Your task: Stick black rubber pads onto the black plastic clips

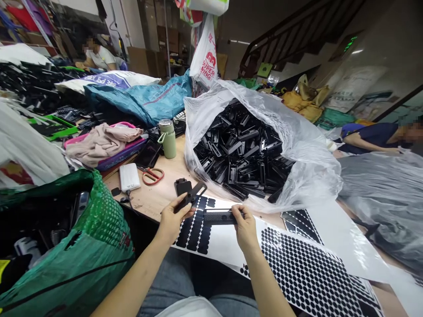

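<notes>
My left hand is closed on a black plastic bracket with an open slot at its raised end. In my right hand, thumb and fingers grip the end of a long black plastic piece with a woven-look face. Both parts are held close together over a white sheet of black die-cut stickers. Beyond my left hand, a small black plastic part lies on the table. Behind my hands, a clear plastic bag stands open, full of similar black parts.
A sheet of round black stickers lies at the right. Red-handled scissors, a white power bank and a green bottle are at the left. A green sack stands beside my left arm. Two people work farther off.
</notes>
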Demonstrator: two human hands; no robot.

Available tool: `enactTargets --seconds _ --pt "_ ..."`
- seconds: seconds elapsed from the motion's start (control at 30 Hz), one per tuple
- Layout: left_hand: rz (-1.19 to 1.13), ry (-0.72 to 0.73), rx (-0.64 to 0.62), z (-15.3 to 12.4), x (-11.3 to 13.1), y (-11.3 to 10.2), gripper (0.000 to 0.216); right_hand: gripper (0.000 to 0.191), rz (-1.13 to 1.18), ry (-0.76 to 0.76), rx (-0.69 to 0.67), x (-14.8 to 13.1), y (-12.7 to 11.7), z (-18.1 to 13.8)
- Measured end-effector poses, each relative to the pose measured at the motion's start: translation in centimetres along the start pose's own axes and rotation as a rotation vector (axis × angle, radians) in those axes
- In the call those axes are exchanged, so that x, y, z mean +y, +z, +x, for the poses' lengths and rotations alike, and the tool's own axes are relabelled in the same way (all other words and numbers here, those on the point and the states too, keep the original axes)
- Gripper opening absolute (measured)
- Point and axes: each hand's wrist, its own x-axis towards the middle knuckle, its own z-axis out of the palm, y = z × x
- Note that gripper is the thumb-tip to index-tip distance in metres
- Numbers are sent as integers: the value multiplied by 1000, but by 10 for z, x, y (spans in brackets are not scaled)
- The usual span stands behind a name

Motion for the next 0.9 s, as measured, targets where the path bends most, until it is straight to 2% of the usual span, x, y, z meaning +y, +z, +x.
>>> enactTargets --seconds 0.03,0.1,0.2,0.3,0.37,0.43,0.53,0.6,0.67,0.77,0.9 --pt "33 -13 -11 1 1 -3 52 29 47 27 10 -1 -2 1" --pt "106 -85 -121 1 2 -5 47 28 83 59 -10 -1 -3 1" --pt "81 -194 -285 -8 -2 1 41 26 -29 6 -42 5 9 -3" --pt "167 -173 -283 -15 -11 12 48 26 -187 -96 -52 18 25 -9" --pt "227 -178 -258 -16 -16 15 55 26 -290 -149 -35 25 25 -7" --pt "225 -213 -242 -13 -18 14 58 27 -476 -170 57 29 7 1" --pt "198 -261 -209 -5 -16 10 57 17 -789 -132 274 29 -49 17" --pt "194 -297 -188 -2 -14 9 53 8 -846 -101 341 29 -89 25" --pt "197 -336 -173 0 -13 11 48 9 -874 -66 354 30 -120 30" --pt "177 -387 -175 1 -14 19 38 17 -886 -24 334 35 -142 34" --pt "162 -404 -174 0 -15 28 30 21 -864 -16 303 30 -142 33"
